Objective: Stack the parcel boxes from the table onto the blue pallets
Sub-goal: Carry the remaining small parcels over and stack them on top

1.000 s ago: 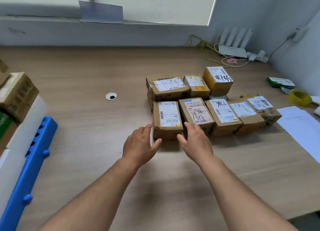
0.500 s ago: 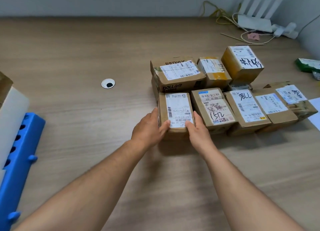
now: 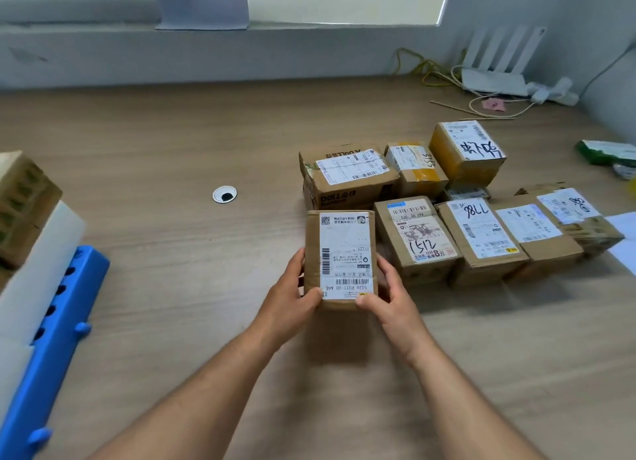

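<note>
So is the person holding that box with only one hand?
No, the left hand and the right hand both grip the box, one on each side.

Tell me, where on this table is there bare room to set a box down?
Bare tabletop lies between the blue pallet and the parcel boxes, around the cable hole, and along the back wall. The right side is crowded: packed boxes, paper, router and cables.
</note>
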`<state>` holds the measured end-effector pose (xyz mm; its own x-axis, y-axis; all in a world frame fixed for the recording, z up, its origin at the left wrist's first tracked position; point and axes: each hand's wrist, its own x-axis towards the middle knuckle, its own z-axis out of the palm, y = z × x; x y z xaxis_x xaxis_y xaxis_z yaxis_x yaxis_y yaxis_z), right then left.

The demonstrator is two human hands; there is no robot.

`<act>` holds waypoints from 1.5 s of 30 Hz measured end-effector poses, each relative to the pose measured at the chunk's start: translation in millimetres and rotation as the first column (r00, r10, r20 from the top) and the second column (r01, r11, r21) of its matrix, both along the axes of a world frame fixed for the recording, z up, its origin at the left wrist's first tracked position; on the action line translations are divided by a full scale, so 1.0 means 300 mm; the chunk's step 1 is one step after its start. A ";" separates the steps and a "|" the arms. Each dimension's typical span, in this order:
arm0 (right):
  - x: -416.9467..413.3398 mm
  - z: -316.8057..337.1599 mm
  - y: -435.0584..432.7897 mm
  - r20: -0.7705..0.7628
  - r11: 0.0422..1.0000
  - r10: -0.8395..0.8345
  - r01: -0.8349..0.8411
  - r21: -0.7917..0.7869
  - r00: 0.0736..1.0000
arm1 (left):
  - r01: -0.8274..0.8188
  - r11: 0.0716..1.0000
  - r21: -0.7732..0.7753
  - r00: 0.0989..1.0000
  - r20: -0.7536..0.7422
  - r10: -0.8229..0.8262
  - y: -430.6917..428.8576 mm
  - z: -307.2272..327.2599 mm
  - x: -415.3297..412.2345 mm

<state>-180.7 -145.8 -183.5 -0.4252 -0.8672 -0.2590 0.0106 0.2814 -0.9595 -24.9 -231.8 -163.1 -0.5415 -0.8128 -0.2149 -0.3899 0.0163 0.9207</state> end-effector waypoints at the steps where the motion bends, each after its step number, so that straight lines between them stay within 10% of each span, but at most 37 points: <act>1: 0.013 0.019 0.020 0.005 0.999 0.012 -0.012 -0.030 1.000 | -0.022 1.000 -0.013 1.000 -0.010 0.022 0.020 0.013 0.019; 17: 0.298 0.224 0.379 0.019 0.952 0.217 -0.208 -0.225 0.976 | -0.205 0.957 -0.204 0.976 0.024 0.214 0.470 0.249 0.433; 30: 0.483 0.418 0.462 0.055 0.865 0.371 -0.324 -0.382 0.927 | -0.397 0.636 -0.662 0.780 0.123 0.614 0.669 0.360 0.708; 45: 0.943 0.546 0.454 0.025 0.774 0.508 -0.443 -0.452 0.861 | -0.462 0.465 -0.755 0.643 0.077 0.762 0.771 0.430 1.171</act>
<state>102.2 -9.6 -19.8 0.0830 -0.9851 0.1504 0.1232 -0.1396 -0.9825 326.5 -0.5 -34.3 0.1583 -0.8877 0.4324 -0.8208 0.1251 0.5573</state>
